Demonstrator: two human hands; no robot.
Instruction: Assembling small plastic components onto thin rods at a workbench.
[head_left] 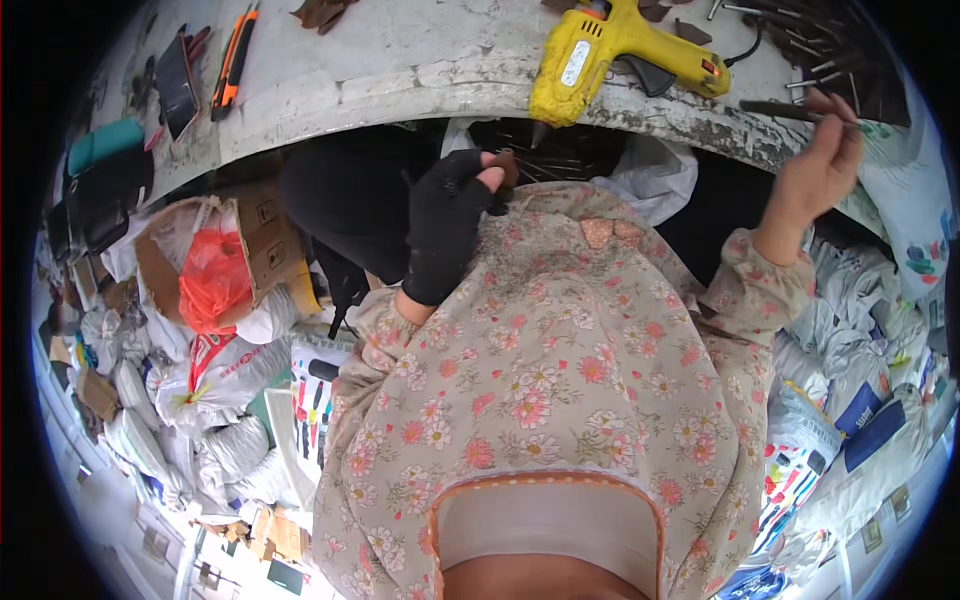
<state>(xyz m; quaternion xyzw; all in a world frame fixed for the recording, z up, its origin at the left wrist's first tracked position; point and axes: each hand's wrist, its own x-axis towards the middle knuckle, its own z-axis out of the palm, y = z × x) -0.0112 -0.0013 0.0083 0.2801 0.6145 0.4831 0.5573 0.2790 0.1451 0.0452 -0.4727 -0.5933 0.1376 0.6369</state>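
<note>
My left hand (445, 220), in a black fingerless glove, is closed, its bare thumb and fingertip pinching a small brown piece (507, 168) that looks like leather. It stays close to my floral smock (560, 370), below the table's front edge. Raised at the right, my bare right hand (815, 165) is closed on a thin dark brown strip (780, 109) that points left over the table edge. Between the hands, a yellow glue gun (590, 60) lies on the table, its nozzle jutting past the edge just above the brown piece.
The worn white table (420, 60) curves across the top. Thin metal rods and brown scraps (830, 50) lie at its right. An orange and black utility knife (235, 65) and a phone (176, 90) lie at its left. A cardboard box (265, 250) and plastic bags (220, 400) crowd the left.
</note>
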